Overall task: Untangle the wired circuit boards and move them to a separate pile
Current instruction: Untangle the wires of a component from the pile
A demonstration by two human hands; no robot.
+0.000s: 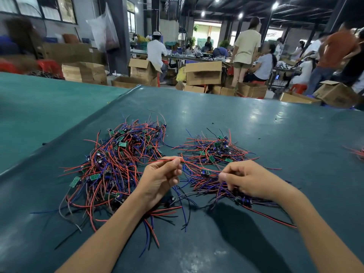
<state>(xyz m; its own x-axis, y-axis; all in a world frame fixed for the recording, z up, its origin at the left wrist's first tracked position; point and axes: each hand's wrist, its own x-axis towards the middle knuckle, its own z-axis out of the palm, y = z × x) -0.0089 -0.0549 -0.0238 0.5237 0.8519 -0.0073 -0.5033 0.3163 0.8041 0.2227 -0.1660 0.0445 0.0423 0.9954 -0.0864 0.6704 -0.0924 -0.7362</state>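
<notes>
Pinching a red wire (173, 159) between thumb and forefinger, your left hand (160, 178) is lifting it just above the green table (256, 125), while your right hand (249, 179) is closing its fingertips on a knot of blue and red leads at the near edge of the right pile (213, 152). A small board (204, 172) is hanging on the wires between your two hands (its far leads are running back into that knot, though exactly how they cross is too tangled to tell). You are working the separating step: one board half freed, not yet clear. The larger left pile (118, 164) is lying just beside your left wrist, well mixed. Next, I judge, you are going to need a slow, steady pull with the left while the right is pinning the knot down, so neighbouring boards are not dragged along.
</notes>
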